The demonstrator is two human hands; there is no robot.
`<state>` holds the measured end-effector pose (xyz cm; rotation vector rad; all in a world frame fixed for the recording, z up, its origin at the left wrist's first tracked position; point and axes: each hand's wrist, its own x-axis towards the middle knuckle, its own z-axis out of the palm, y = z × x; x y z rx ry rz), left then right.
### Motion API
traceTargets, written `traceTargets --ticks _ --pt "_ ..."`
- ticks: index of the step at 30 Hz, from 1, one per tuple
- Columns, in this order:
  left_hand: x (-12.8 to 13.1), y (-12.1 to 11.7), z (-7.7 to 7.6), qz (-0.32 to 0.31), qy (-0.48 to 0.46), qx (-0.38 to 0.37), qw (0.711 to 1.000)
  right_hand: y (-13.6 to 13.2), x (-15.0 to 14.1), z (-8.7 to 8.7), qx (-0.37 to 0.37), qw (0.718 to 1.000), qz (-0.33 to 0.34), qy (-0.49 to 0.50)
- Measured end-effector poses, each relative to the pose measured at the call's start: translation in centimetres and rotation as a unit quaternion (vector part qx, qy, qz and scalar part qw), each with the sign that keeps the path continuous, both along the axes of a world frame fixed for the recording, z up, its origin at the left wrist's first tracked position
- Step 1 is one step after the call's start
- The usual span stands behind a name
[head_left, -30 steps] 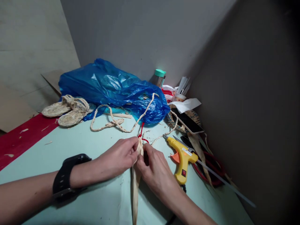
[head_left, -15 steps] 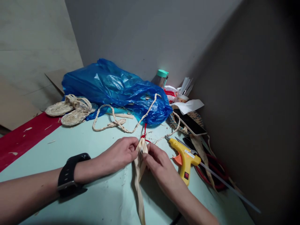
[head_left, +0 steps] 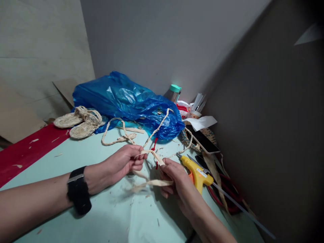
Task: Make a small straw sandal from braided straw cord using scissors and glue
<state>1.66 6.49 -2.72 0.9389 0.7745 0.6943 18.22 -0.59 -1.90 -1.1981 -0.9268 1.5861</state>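
Pale dried fibre strips (head_left: 157, 157) meet at a red string (head_left: 154, 144) tied near the blue bag's edge. My left hand (head_left: 129, 158) pinches one strip on the left side of the tie, fingers closed. My right hand (head_left: 174, 175) grips the other strip on the right, and a loose tail (head_left: 154, 183) of it swings below towards the left, blurred at its tip. A braided cord (head_left: 160, 125) of the same pale fibre runs behind my hands across the bag and table. On my left wrist is a black watch (head_left: 79, 190).
A blue plastic bag (head_left: 121, 98) fills the back. Woven slippers (head_left: 83, 126) lie at left by a red strip (head_left: 32, 148). To the right are a yellow glue gun (head_left: 198, 172), red-handled scissors (head_left: 214, 192), a phone (head_left: 204, 138), white paper (head_left: 201, 122) and a green-capped bottle (head_left: 174, 92).
My hands have moved apart, spreading the strips to left and right of the tie. The tail that hung straight down now swings sideways. The view has shifted slightly.
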Motion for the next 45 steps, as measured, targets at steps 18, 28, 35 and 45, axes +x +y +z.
traceTargets --ticks 18,28,35,45 --pt "-1.3 1.4 0.9 -0.186 0.145 0.086 0.968 0.3 1.6 1.2 0.057 0.997 -0.032 -0.035" --pt "-1.7 1.6 0.8 -0.245 0.151 0.104 0.952 -1.3 1.2 2.5 -0.053 0.982 0.153 0.101" --pt "-1.5 2.3 0.7 -0.217 0.104 0.027 0.970 -1.6 2.0 3.0 -0.052 0.971 0.230 0.033" --pt "-0.3 0.8 0.7 -0.117 0.027 -0.036 0.992 -1.7 0.0 -1.1 -0.102 0.935 0.331 -0.076"
